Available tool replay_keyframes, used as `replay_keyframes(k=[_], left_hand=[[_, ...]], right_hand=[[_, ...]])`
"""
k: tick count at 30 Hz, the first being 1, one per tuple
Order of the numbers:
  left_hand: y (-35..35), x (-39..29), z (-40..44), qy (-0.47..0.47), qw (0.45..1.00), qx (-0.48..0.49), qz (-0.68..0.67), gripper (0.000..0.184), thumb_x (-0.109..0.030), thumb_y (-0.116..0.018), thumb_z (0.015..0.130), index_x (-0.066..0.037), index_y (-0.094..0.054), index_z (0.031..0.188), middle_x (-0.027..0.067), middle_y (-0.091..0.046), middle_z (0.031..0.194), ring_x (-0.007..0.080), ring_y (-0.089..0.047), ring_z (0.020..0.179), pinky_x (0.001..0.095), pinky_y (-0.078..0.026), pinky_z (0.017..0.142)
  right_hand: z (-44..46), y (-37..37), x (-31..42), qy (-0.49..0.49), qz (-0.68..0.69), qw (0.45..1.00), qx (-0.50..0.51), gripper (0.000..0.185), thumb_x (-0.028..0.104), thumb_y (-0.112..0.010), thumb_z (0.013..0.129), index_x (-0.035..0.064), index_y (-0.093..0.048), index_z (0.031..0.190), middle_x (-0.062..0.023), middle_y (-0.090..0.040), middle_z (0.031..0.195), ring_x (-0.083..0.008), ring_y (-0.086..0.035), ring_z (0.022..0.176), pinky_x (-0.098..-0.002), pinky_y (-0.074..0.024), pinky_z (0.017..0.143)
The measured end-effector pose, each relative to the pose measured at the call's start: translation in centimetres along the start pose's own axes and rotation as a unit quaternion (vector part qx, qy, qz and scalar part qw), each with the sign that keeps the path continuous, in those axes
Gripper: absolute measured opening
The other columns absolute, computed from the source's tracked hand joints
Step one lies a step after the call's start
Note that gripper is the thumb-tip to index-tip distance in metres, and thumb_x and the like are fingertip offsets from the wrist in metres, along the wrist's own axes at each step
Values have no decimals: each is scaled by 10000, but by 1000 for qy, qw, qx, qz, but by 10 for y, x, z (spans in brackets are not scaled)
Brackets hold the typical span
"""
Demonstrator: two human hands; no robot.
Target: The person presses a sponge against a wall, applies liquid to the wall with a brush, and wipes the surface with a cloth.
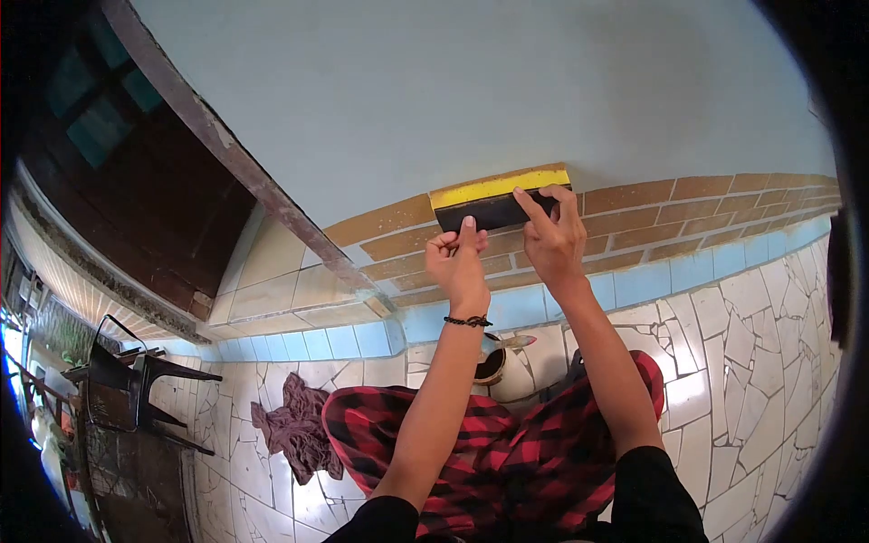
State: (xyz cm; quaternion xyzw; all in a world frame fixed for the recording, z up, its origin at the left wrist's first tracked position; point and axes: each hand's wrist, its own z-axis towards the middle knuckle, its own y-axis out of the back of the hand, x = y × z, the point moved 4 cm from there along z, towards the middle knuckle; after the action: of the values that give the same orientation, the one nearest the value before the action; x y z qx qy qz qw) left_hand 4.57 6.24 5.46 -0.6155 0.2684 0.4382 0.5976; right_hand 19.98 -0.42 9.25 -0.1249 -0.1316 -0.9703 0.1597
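A flat rectangular black-and-yellow strip (493, 213) lies against the wall, over the top row of painted brown bricks. Its upper band is yellow, the lower part black, and its exact kind is unclear. At its lower left edge, my left hand (459, 262) is closed on it, thumb on the black face and the other fingers curled. My right hand (557, 240) grips the right end, with the index finger pressed near the yellow band. Below my hands, on the floor, stands a small container with dark contents (490, 366); a brush-like tool (518, 342) rests by it.
The painted wall (471, 90) is pale grey above brown bricks (647, 220) and light blue tiles (643, 283). A crumpled brown cloth (299, 425) lies on the tiled floor (724, 389). At left are a black chair (136, 385) and a dark door (136, 172).
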Motion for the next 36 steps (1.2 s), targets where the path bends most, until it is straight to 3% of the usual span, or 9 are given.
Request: replay_keyframes(k=[6,12,13,16,17,23,26,31,36], left_hand=[[-5,-10,-3,-7,1000,11,16,227,-77,-765,986,-4,-552,956,97,-659,860,216,-755,718,312,-608,581],[-4,-14,9,-20,993,93,66,216,-117,-737,1014,18,-605,910,141,-731,874,233,-769,741,324,-630,627],[-4,-17,9,-26,991,105,74,214,-118,-740,1011,23,-615,908,152,-745,876,228,-771,740,323,-629,615],[-2,-21,13,-22,985,127,112,206,-118,-740,1011,21,-629,907,159,-752,874,222,-771,734,314,-624,597],[-2,-22,12,-23,985,131,114,196,-114,-733,1014,20,-643,902,161,-757,865,219,-772,727,308,-619,582],[-7,-29,13,-77,968,144,188,222,-127,-809,959,19,-663,876,143,-753,816,169,-751,697,275,-600,562],[-6,-28,16,-83,960,135,229,246,-143,-849,926,16,-675,857,126,-753,788,131,-729,677,250,-583,554],[-10,-40,14,-79,946,134,285,265,-168,-863,919,17,-683,858,108,-759,779,112,-724,680,222,-555,534],[-13,-40,15,-80,946,120,289,264,-165,-857,926,19,-676,869,121,-761,788,123,-736,696,222,-556,532]], right_hand=[[-5,-4,-2,10,0,1000,-24,672,-144,-693,702,193,-771,1279,-81,-534,1012,-215,-561,773,-341,-515,650],[0,2,5,-6,24,999,37,736,-9,-770,686,148,-678,1399,-109,-521,1022,-258,-537,823,-398,-509,741],[2,6,9,-30,35,997,55,642,48,-807,693,85,-664,1318,-137,-523,1022,-296,-546,874,-434,-504,793],[4,3,8,-33,89,994,-49,412,48,-812,747,49,-645,1124,-161,-529,1029,-324,-544,890,-436,-498,800],[1,0,5,-76,108,990,-39,332,56,-833,770,49,-576,981,-172,-531,1034,-350,-548,911,-445,-488,798],[-1,-3,6,-136,91,985,-53,317,33,-881,734,19,-592,864,-128,-553,940,-315,-578,859,-409,-472,719],[3,-2,4,-160,117,979,-46,308,17,-882,716,34,-592,820,-121,-540,921,-335,-558,893,-432,-464,754],[8,1,1,-182,113,976,-34,306,15,-913,707,32,-648,858,-93,-575,906,-271,-612,802,-376,-488,688],[8,-3,-3,-219,152,964,-16,293,0,-882,731,29,-626,871,-110,-545,954,-307,-561,906,-412,-473,773]])
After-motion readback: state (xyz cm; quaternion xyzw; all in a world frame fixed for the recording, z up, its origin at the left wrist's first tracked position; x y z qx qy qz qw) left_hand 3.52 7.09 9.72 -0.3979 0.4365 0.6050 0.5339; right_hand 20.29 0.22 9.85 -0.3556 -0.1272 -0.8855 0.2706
